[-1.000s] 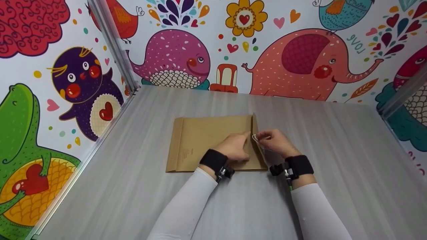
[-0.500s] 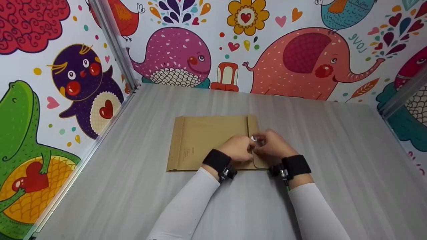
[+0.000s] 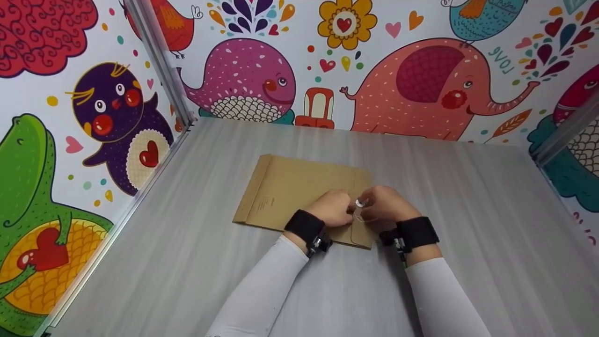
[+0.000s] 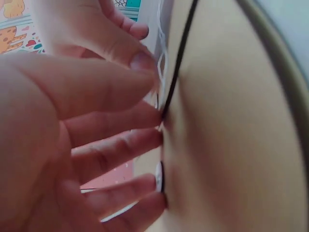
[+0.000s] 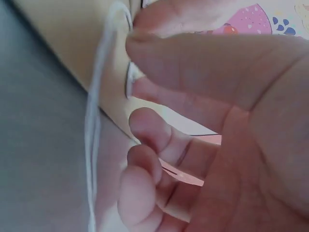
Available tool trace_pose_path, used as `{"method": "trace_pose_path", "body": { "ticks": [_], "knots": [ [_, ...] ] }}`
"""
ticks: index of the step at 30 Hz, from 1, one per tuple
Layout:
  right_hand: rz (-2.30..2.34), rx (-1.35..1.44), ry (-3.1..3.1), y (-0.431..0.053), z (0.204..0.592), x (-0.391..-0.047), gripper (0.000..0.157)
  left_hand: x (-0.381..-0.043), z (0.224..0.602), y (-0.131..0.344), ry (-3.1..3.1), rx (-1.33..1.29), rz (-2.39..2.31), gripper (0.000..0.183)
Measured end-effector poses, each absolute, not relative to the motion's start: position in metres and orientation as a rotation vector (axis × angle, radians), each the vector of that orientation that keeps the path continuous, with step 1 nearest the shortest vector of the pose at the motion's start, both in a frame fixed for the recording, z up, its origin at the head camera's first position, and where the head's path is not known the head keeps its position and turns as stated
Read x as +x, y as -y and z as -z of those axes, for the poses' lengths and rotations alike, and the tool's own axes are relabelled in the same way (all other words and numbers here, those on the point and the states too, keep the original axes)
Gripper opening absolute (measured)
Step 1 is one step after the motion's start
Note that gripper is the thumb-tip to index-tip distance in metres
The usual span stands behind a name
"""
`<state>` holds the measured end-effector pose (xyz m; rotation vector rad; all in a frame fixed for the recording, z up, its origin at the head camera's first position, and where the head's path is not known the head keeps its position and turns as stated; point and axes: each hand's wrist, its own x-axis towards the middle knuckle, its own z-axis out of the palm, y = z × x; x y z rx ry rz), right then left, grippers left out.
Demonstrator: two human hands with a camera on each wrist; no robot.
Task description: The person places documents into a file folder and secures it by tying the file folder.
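A brown paper envelope (image 3: 304,180) lies turned at a slant on the table, its flap (image 3: 361,180) folded down at the right end. My left hand (image 3: 331,208) rests on it beside the flap edge. In the left wrist view, its fairly straight fingers touch the paper around a white round button (image 4: 159,177). Over the flap, my right hand (image 3: 390,205) pinches a thin white string (image 5: 91,130) between thumb and forefinger. Its other fingers are loosely bent. The string hangs in a loop below that pinch. Part of the string near the buttons is hidden by fingers.
The grey table (image 3: 187,281) extends around the envelope on all sides. Walls with cartoon animals (image 3: 421,89) stand at the back and sides, with a metal strip (image 3: 117,220) along the left edge.
The flap, raised one second ago, now lies down on the envelope. The envelope has turned clockwise. My right hand has moved slightly with the string, while my left hand stays near the flap edge.
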<state>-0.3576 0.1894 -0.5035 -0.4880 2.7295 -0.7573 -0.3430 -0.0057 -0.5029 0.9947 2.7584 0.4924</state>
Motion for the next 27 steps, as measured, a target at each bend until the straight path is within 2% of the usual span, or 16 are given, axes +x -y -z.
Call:
{"method": "trace_pose_path", "body": {
  "ticks": [2, 3, 6, 8, 13, 15, 20, 23, 27],
  "knots": [
    [0.757, -0.543, -2.793, -0.188, 0.505, -0.358, 0.007, -0.342, 0.503, 0.005, -2.758, 0.989, -0.502, 0.016],
    [0.754, -0.578, -2.827, -0.188, 0.506, -0.359, 0.005, -0.342, 0.503, 0.004, -2.761, 0.974, -0.521, 0.018],
    [0.741, -0.649, -2.911, -0.185, 0.510, -0.360, 0.015, -0.340, 0.505, 0.001, -2.814, 0.897, -0.578, 0.027],
    [0.716, -0.689, -2.931, -0.184, 0.512, -0.359, 0.014, -0.346, 0.522, -0.003, -2.894, 0.816, -0.628, 0.033],
    [0.650, -0.709, -2.938, -0.184, 0.512, -0.357, 0.011, -0.340, 0.528, -0.015, -3.040, 0.624, -0.683, 0.039],
    [0.650, -0.701, -2.932, -0.184, 0.511, -0.356, 0.013, -0.330, 0.514, -0.018, -3.063, 0.552, -0.660, 0.037],
    [0.674, -0.662, -2.908, -0.183, 0.509, -0.356, 0.017, -0.326, 0.513, -0.025, -3.126, 0.426, -0.510, 0.025],
    [0.672, -0.655, -2.905, -0.181, 0.508, -0.356, 0.019, -0.324, 0.513, -0.029, -3.151, 0.440, -0.403, 0.015],
    [0.663, -0.649, -2.903, -0.180, 0.507, -0.356, 0.019, -0.324, 0.512, -0.031, -3.171, 0.462, -0.304, 0.013]
  ]
}}
